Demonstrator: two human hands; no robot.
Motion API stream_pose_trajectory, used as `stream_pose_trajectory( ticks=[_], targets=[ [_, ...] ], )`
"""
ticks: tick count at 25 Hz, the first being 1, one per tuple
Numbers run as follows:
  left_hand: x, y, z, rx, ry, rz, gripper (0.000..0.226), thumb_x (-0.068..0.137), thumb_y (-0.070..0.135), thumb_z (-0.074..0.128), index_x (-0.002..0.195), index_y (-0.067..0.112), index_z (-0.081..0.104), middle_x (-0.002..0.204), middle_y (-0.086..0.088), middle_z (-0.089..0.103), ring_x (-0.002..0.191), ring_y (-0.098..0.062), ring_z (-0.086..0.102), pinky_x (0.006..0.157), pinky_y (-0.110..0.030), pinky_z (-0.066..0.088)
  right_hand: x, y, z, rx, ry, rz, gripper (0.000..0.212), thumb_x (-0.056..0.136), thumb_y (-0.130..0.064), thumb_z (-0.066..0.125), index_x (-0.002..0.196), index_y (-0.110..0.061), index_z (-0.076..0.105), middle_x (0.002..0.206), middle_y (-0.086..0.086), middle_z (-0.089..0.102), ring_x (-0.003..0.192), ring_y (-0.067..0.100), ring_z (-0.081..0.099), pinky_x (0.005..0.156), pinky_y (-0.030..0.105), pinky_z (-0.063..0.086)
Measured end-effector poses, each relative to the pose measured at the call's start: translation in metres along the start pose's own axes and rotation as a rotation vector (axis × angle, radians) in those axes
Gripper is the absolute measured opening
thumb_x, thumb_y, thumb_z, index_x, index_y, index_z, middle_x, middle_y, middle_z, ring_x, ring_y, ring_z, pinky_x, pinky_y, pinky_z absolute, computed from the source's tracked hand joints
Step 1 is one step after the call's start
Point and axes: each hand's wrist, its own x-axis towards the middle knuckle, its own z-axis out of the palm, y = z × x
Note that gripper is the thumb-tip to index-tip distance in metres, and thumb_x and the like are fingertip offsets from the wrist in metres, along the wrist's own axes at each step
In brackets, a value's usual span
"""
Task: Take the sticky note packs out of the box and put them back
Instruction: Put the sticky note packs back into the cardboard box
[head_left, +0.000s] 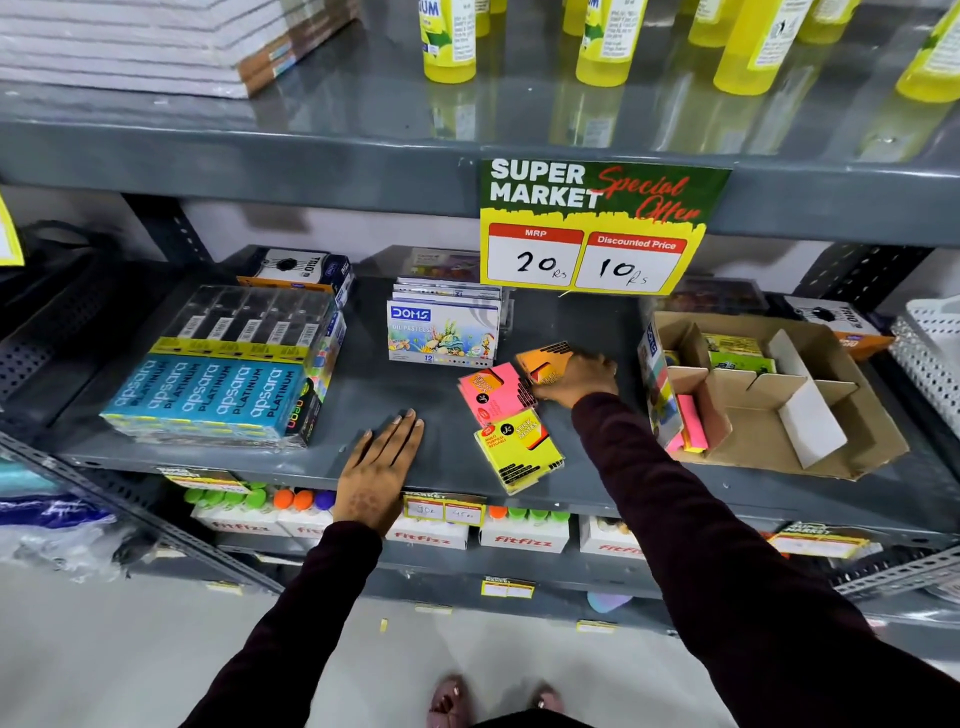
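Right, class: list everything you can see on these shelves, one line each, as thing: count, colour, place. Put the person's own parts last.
sticky note packs: three, yellow, pink, orange, loose on middle shelf
cardboard box: one, brown, middle shelf right, a few packs inside
pencil boxes: one wrapped bundle, blue, middle shelf left
oil pastel boxes: a row, white and blue, behind the packs
price sign: one, green and yellow, hanging from top shelf edge
bottles: several, yellow, top shelf
paper stack: one, white, top shelf left
left hand: flat on the shelf, empty
right hand: on the orange pack
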Motion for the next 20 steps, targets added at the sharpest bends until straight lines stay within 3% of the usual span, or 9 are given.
stream_pose_trajectory(
  ticks=[5,9,12,14,17,20],
  targets=[
    [-0.001,0.000,-0.001,0.005,0.007,0.001,0.097,0.051,-0.014,0.060,0.141,0.009,0.032,0.148,-0.010,0.038,0.134,-0.026,0.040,0.108,-0.049,0.034,-0.004,-0.001,0.001,-0.023,0.043,-0.001,0.084,0.069,-0.061,0.071,0.125,-0.001,0.055,0.137,0.027,0.051,0.131,0.038,0.043,0.113,0.045,0.032],
    [-0.001,0.000,-0.001,-0.008,-0.001,0.001,0.094,0.058,-0.015,0.056,0.143,0.010,0.025,0.152,-0.009,0.030,0.138,-0.025,0.033,0.112,-0.046,0.027,-0.019,0.001,-0.009,-0.030,0.090,0.029,0.094,0.065,-0.062,0.073,0.131,0.000,0.049,0.136,0.025,0.051,0.127,0.038,0.047,0.111,0.043,0.036],
    [-0.002,-0.001,-0.002,-0.010,0.008,0.000,0.094,0.059,-0.013,0.060,0.143,0.011,0.025,0.152,-0.008,0.031,0.138,-0.024,0.034,0.112,-0.045,0.028,-0.042,0.002,-0.028,-0.006,0.226,0.003,0.098,0.064,-0.059,0.074,0.135,0.002,0.042,0.136,0.024,0.051,0.126,0.038,0.047,0.110,0.044,0.036],
    [-0.002,-0.001,-0.002,-0.011,0.017,0.005,0.096,0.055,-0.010,0.068,0.141,0.009,0.032,0.149,-0.009,0.037,0.134,-0.025,0.040,0.110,-0.046,0.032,-0.061,0.015,-0.046,0.059,0.338,0.014,0.092,0.062,-0.059,0.073,0.128,0.000,0.049,0.129,0.023,0.057,0.121,0.037,0.053,0.104,0.043,0.041],
    [-0.003,-0.001,-0.001,-0.018,0.011,0.012,0.097,0.053,-0.008,0.071,0.140,0.009,0.033,0.148,-0.010,0.039,0.132,-0.026,0.042,0.109,-0.048,0.034,-0.088,0.061,-0.068,0.139,0.455,0.141,0.075,0.062,-0.061,0.074,0.107,-0.001,0.063,0.107,0.024,0.069,0.104,0.035,0.064,0.091,0.041,0.049],
    [-0.003,-0.002,-0.001,-0.022,-0.032,0.004,0.107,0.048,-0.005,0.076,0.142,0.010,0.029,0.151,-0.008,0.035,0.136,-0.026,0.038,0.111,-0.047,0.030,-0.108,0.118,-0.075,0.272,0.483,0.325,0.078,0.064,-0.054,0.079,0.109,0.008,0.060,0.110,0.030,0.066,0.108,0.040,0.062,0.092,0.045,0.049]
  ],
)
